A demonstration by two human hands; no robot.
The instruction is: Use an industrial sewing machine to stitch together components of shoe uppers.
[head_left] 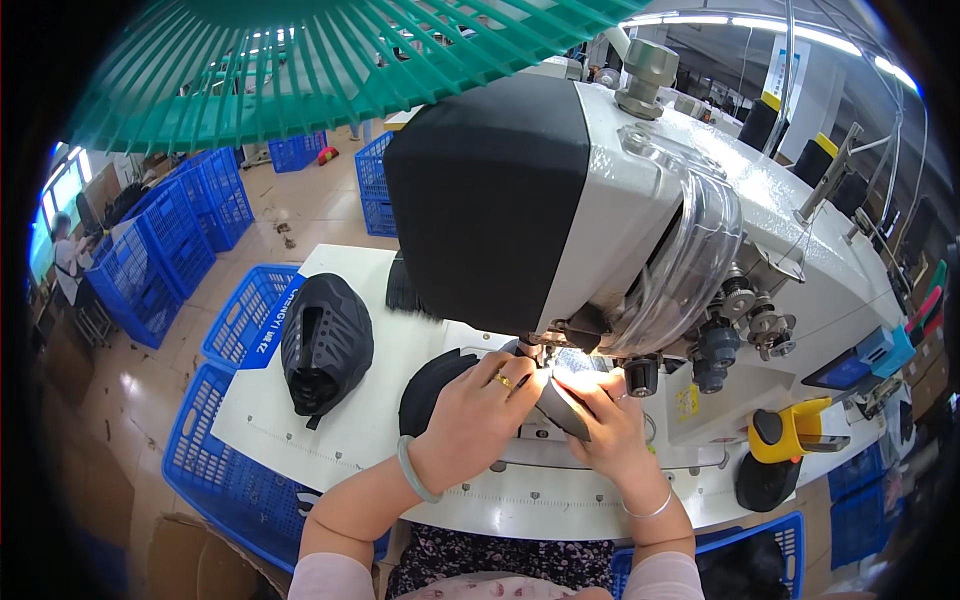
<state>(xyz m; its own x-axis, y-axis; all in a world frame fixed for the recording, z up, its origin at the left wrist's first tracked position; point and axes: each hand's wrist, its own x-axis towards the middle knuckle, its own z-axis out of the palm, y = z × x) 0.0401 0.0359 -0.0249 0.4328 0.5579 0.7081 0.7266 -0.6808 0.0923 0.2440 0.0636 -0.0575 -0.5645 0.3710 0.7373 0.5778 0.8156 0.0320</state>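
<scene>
Both of my hands are at the needle area of a large white and black sewing machine [490, 210], under its bright lamp. My left hand [478, 408], with a ring and a pale green bangle, presses its bent fingers on a black shoe upper [428, 388] lying on the machine bed. My right hand [612, 425] pinches the upper's dark edge between thumb and fingers just right of the needle. Part of the upper and the fingertips are hidden by the hands and machine head. A finished-looking black shoe upper [326, 345] stands on the white table [262, 405] to the left.
A green fan-like grille [270, 80] hangs overhead. Blue crates [200, 440] stand left of and below the table. At the right are a yellow holder [795, 428], a black round piece [768, 484] and a small control screen [838, 374]. A person [68, 255] sits far left.
</scene>
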